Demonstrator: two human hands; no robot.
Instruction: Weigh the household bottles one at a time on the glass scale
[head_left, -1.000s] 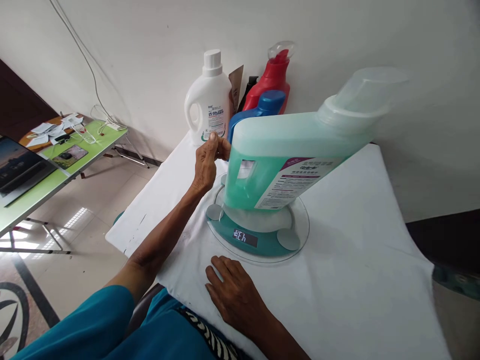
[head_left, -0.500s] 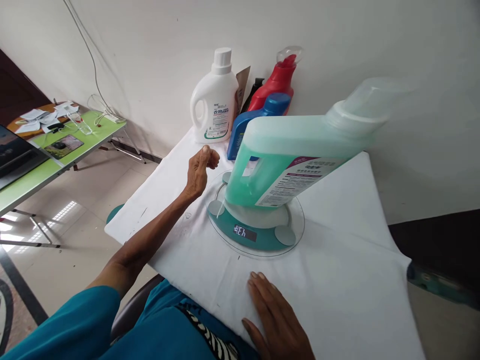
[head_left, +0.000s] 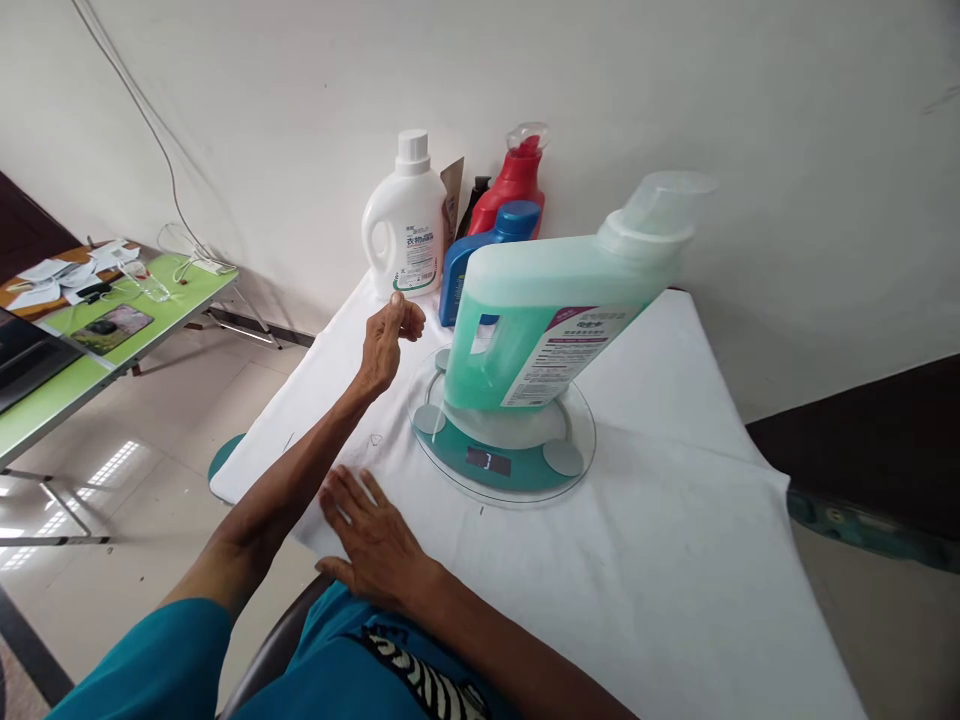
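A large jug of green liquid detergent (head_left: 487,360) stands on a round glass kitchen scale (head_left: 450,457), its clear-capped neck pointing up and to the right. The scale's small display is lit with a mark I cannot read surely. My left hand (head_left: 388,338) is closed in a loose fist left of the jug, apart from it, with nothing visible in the fingers. My right hand (head_left: 375,545) lies palm down near the front edge of the white cloth, fingers spread, close beside my left forearm.
Against the wall stand a white laundry bottle (head_left: 409,225), a blue bottle (head_left: 451,282), a red bottle (head_left: 508,190) and a partly hidden black one (head_left: 474,195). A green table (head_left: 176,285) with a laptop (head_left: 30,355), papers (head_left: 64,275) and a clear bottle (head_left: 146,280) is at left.
My right hand has moved left across the front of the cloth, to beside my left forearm. The scale's display reads differently. The view has shifted slightly; the jug stays on the scale.
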